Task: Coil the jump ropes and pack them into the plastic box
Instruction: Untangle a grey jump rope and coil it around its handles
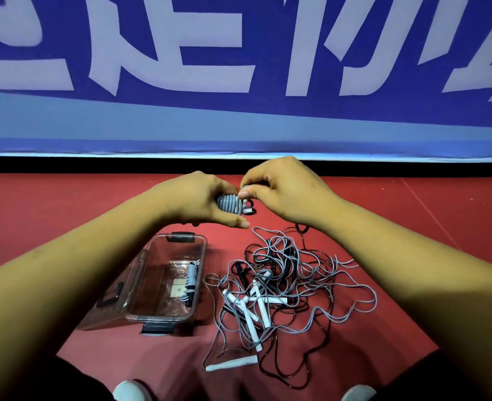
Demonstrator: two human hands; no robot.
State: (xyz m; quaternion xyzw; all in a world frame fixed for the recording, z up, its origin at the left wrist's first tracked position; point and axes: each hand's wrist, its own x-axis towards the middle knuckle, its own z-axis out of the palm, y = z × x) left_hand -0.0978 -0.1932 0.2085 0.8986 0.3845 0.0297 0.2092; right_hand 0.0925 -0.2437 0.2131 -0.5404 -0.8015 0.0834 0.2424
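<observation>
One broad blue banner with big white characters fills the far half of the view, standing behind a red floor that runs from it to the near edge. On the right of that floor lies a loose tangle of jump ropes, grey and black cords looped over one another with several white handles and a few black ones mixed in at its left side. Just to the left of the tangle sits the clear plastic box, open on top, with black latches at its far and near ends. Both bare forearms reach in from the near corners and meet above the floor, beyond the box and the tangle. The left hand has its fingers curled round a tightly wound grey rope bundle, white handle ends showing at the bundle's right. The right hand pinches the grey cord at the top of that bundle between thumb and forefinger. Inside the box, against its right wall, lies one coiled rope. One white handle lies apart on the near side of the tangle. Two pale shoe tips show at the near edge.
</observation>
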